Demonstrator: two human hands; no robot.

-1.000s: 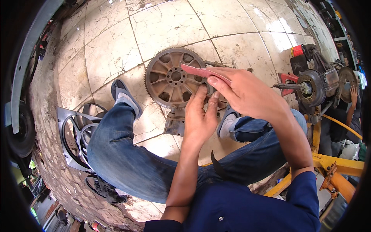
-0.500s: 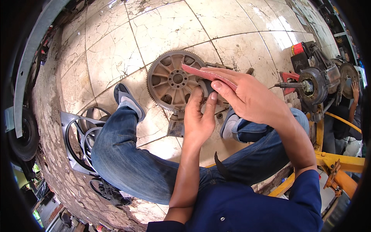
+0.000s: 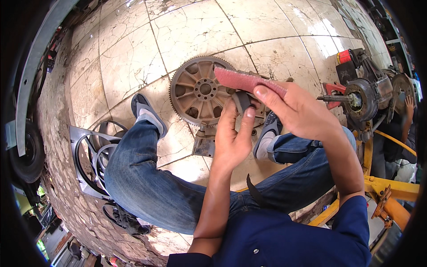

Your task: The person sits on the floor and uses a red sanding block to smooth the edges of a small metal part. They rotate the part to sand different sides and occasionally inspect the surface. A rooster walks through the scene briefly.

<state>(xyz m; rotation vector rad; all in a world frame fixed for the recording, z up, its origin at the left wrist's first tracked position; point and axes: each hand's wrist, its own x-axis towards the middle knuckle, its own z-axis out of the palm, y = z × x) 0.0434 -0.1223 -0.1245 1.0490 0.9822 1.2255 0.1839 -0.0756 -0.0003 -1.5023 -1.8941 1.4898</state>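
Observation:
My left hand (image 3: pixel 233 140) grips a small dark grey curved piece that looks like a brake pad (image 3: pixel 242 101), held between thumb and fingers. Just right of it, my right hand (image 3: pixel 307 113) pinches a folded strip of red sandpaper (image 3: pixel 242 82) under the thumb. The strip reaches leftward over the top of the pad, and a small gap seems to show between them. Beyond my hands, a toothed flywheel (image 3: pixel 206 103) lies flat on the tiled floor, partly covered by the sandpaper and my left hand.
Metal parts (image 3: pixel 203 147) lie between my feet. A fan shroud (image 3: pixel 76 169) leans by my left knee. To the right stand a hub and drum assembly (image 3: pixel 361 99) and a yellow frame (image 3: pixel 396 186). Another person's hand (image 3: pixel 409 103) touches a disc at the far right.
The sandpaper has lifted and tilted, showing more of its red face. My right hand has shifted slightly right and down, uncovering more of the pad. My left hand has barely moved.

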